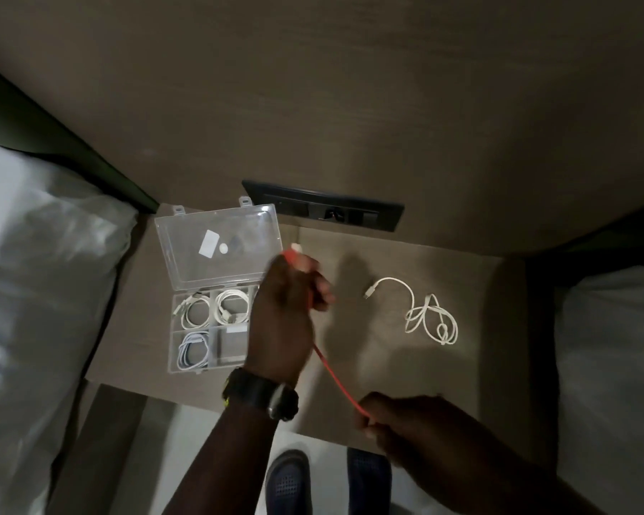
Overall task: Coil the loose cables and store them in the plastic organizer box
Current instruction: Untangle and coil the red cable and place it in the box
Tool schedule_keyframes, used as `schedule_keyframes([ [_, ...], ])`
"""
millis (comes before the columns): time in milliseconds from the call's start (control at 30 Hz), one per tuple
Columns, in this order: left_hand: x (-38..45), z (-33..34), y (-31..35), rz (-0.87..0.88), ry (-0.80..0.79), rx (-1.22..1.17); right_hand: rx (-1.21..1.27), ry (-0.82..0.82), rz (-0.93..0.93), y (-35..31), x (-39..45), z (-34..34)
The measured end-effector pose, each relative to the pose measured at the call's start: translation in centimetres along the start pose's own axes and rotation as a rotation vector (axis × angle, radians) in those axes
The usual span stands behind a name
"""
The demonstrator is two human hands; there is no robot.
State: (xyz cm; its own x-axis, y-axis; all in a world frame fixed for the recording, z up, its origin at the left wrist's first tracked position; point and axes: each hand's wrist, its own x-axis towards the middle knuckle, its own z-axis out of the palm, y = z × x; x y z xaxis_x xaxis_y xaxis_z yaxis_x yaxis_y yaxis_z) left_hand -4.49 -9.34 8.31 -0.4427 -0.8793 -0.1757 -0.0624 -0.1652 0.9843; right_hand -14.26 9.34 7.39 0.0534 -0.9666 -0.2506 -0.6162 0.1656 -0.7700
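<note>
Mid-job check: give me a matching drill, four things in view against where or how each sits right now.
Things:
1. red cable
2. white cable
3. lavender cable
4. lid

States:
A. coiled in a front compartment of the organizer box
B. loose on the table
C. stretched between left hand and right hand
D. swung open

Pairs: 1-C, 2-B, 3-A, 4-D

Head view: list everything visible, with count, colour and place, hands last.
organizer box: 1, clear, lid open, table left
coiled cables: 3, two white, one pale bluish, in box compartments
red cable: 1, stretched between both hands
loose white cable: 1, tangled, table right
socket panel: 1, black, on wall
pillows: 2, white, far left and right
shoes: 2, dark, floor below
watch: 1, black, left wrist
left hand: gripping cable
right hand: gripping cable
</note>
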Motion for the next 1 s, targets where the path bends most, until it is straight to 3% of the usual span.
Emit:
schedule_keyframes([
  [67,-1.4,0.2,-1.2,0.098,-0.241,0.421,0.021,0.070,-0.010,-0.8,0.0,-2.5],
  [100,-2.2,0.3,-1.6,0.095,-0.345,0.516,0.000,0.141,-0.020,-0.9,0.2,-4.1],
  [200,-4.4,0.7,-1.3,-0.140,-0.496,0.260,0.048,0.320,-0.040,-0.1,1.8,-9.1],
  [400,-5.0,1.6,1.2,-0.459,-0.357,-0.497,0.461,0.517,0.061,2.2,6.3,-8.1],
  [533,-4.0,1.3,1.1,-0.468,-0.279,-0.934,0.659,0.505,0.215,0.8,6.6,-2.1],
  [700,-4.6,0.5,-0.9,-0.483,-0.143,-1.101,1.114,0.431,0.422,-2.1,5.3,2.4],
  [833,-5.7,0.2,-1.2,-0.466,-0.212,-1.168,1.259,0.489,0.430,-2.2,4.7,2.1],
  [933,-5.9,-0.4,-1.8,-0.490,0.080,-0.896,1.210,0.465,0.384,-2.5,4.2,2.3],
  [1000,-6.2,-0.4,-1.8,-0.476,0.119,-0.758,1.184,0.481,0.361,-2.6,4.1,2.7],
])
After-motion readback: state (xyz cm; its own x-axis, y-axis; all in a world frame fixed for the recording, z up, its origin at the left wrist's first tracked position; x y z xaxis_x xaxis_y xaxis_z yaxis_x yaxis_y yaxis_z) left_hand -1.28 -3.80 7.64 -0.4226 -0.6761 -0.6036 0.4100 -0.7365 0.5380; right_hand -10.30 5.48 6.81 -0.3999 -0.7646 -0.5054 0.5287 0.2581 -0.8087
